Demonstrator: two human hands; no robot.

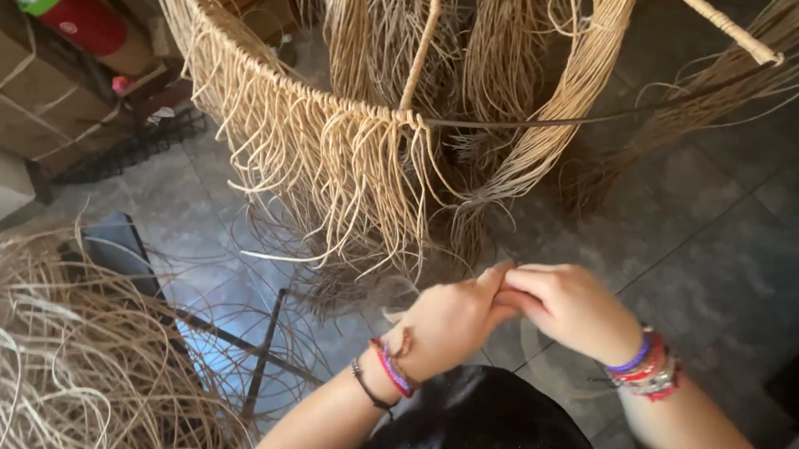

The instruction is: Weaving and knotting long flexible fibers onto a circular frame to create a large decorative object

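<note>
My left hand (pixel 447 320) and my right hand (pixel 566 306) meet low in the middle of the view, fingertips pressed together, pinching something thin that I cannot make out. Both wrists wear coloured bracelets. Just above the hands hangs a round metal hoop frame (pixel 514 121) with many tan fibre strands (pixel 330 157) knotted along its left rim and dangling down as a fringe. Thicker bundles of the same fibre (pixel 516 94) hang behind the rim. The hands sit a little below the fringe ends, apart from the hoop.
A loose heap of tan fibre (pixel 55 361) fills the lower left, over a dark metal stand (pixel 261 354). Cardboard boxes (pixel 24 86) and a red and green container (pixel 78 12) stand at the upper left. Grey floor tiles (pixel 736 233) lie to the right.
</note>
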